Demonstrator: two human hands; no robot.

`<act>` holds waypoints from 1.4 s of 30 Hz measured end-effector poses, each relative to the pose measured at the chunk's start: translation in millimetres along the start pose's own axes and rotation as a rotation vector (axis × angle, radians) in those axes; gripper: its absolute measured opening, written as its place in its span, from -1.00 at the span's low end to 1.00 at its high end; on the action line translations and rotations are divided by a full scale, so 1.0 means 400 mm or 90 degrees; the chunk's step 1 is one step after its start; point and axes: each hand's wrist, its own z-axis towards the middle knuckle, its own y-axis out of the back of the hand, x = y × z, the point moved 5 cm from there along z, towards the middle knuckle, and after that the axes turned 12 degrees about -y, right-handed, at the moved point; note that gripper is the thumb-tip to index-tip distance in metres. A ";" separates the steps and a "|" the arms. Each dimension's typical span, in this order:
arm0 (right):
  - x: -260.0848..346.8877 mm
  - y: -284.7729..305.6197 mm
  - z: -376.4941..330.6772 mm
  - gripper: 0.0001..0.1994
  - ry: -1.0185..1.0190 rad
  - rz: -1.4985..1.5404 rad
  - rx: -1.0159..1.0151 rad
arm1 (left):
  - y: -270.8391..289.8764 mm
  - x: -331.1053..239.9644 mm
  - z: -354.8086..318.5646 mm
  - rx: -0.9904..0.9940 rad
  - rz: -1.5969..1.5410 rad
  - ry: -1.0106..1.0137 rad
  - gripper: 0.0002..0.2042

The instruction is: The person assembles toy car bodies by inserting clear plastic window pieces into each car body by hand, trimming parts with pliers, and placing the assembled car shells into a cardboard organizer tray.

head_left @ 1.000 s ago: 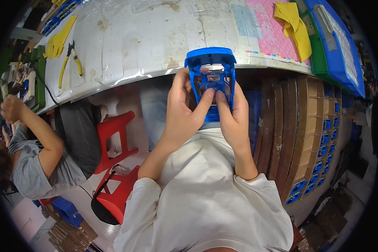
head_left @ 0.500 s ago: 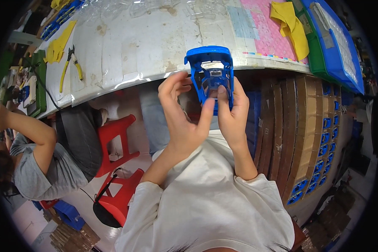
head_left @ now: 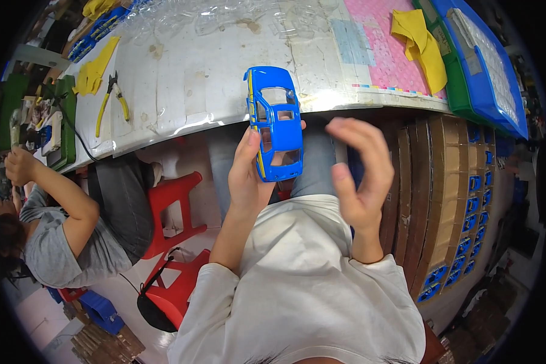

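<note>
A blue toy car body shell (head_left: 286,134) with yellow side markings is held up in front of me, its roof facing me. Its window openings show through or carry clear panes; I cannot tell which. My left hand (head_left: 247,167) grips the shell along its left side, with the thumb on the yellow-marked edge and other fingers behind it. To the right, my right hand (head_left: 365,173) is apart from the shell, fingers and thumb spread, with nothing in it. The table's near edge lies just beyond the shell.
On the white table (head_left: 182,79) lie yellow-handled pliers (head_left: 111,103), yellow cloths (head_left: 418,45) and clear plastic parts (head_left: 224,15). Blue and green bins (head_left: 485,73) stand at the right. Partitioned cardboard trays (head_left: 449,212) hold blue shells. A co-worker (head_left: 67,236) sits left beside red stools (head_left: 175,206).
The shell has turned over from its hollow inside to its roof side. My right hand has let go and moved right; my left hand has taken hold of the shell.
</note>
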 end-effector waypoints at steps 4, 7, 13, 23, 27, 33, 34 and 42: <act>0.024 -0.006 0.004 -0.55 0.082 -0.007 -0.073 | -0.006 -0.002 -0.003 0.027 -0.127 0.021 -0.45; 0.048 -0.061 -0.020 -0.47 0.168 -0.055 0.052 | 0.009 0.028 -0.018 -0.052 -0.239 0.091 -0.51; -0.097 0.001 0.019 -0.32 0.080 -0.099 0.033 | -0.012 0.029 -0.059 0.069 -0.151 0.205 -0.30; -0.417 0.663 -0.260 -0.64 -0.316 -0.547 -0.592 | 0.411 -0.355 0.177 -0.084 1.228 -0.464 -0.68; -0.703 0.976 -0.459 -0.56 -0.326 -0.660 -0.554 | 0.429 -0.360 0.283 -0.188 1.393 -0.561 -0.66; -0.916 1.153 -0.463 -0.45 -0.532 -0.763 -0.421 | 0.433 -0.412 0.314 -0.348 1.491 -0.380 -0.70; -0.910 1.170 -0.441 -0.45 -0.582 -0.793 -0.394 | 0.441 -0.420 0.316 -0.363 1.500 -0.369 -0.69; -0.891 1.233 -0.426 -0.50 -0.531 -0.735 -0.283 | 0.329 -0.363 0.407 -0.051 1.388 -0.606 -0.67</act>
